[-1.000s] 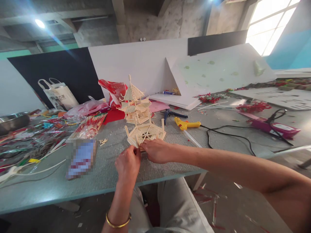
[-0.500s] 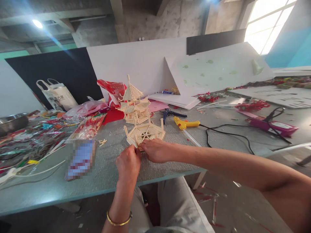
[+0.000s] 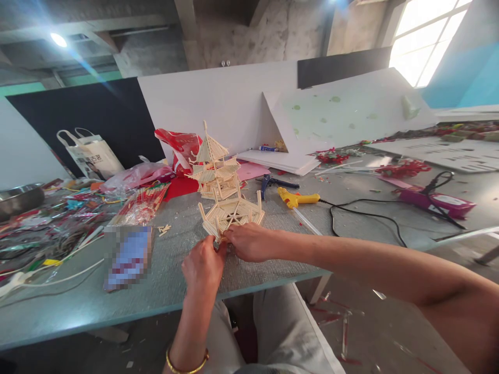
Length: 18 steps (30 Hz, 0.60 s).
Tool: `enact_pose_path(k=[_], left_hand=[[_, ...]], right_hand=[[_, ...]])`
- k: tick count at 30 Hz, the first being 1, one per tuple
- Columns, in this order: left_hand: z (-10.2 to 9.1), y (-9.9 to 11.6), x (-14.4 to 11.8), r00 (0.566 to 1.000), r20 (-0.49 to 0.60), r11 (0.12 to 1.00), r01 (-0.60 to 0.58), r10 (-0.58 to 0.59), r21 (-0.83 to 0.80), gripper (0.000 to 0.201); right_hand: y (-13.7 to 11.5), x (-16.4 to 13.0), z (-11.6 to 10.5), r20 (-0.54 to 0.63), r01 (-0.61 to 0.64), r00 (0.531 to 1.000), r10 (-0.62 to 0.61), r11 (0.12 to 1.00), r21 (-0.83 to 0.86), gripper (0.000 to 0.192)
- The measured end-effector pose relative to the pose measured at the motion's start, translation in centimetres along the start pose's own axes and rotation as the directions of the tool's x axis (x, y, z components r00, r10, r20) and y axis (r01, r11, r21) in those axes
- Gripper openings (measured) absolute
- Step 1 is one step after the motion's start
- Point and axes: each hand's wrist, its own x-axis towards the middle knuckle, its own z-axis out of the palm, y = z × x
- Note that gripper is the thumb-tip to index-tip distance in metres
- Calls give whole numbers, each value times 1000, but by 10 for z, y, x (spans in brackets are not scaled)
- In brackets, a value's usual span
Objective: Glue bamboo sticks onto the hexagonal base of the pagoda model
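Fingers (image 3: 218, 248) of both hands pinch together at the near edge of the stick platform (image 3: 231, 214), which sits mid-bench (image 3: 163, 280) before the taller stick tower (image 3: 213, 166), left hand (image 3: 202, 266) and right hand (image 3: 249, 241) apparently bracing one small stick.

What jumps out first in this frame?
The stick pagoda at mid-table, standing behind a flat stick hexagon. The left hand and right hand meet at the hexagon's near edge, pinching at it. To the right lies a yellow glue gun with its black cord trailing away; the table's left side is heaped with bright wrappers.
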Motion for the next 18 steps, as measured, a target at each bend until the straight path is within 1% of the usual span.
enact_pose_path(k=[5, 12, 15, 18], left_hand=[[1, 0, 0, 1000, 5, 1000, -14, 14, 19, 30], [0, -2, -2, 1000, 4, 1000, -15, 15, 0, 26], [-4, -6, -3, 999, -6, 998, -48, 48, -36, 25], [-13, -17, -4, 997, 10, 991, -75, 76, -110, 27]], right_hand=[[-1, -1, -1, 3, -4, 1000, 4, 1000, 3, 25], [-1, 0, -3, 12, 2, 1000, -2, 1000, 4, 26], [-5, -4, -9, 11, -15, 1000, 15, 1000, -9, 26], [-12, -17, -19, -6, -53, 999, 52, 997, -55, 27]])
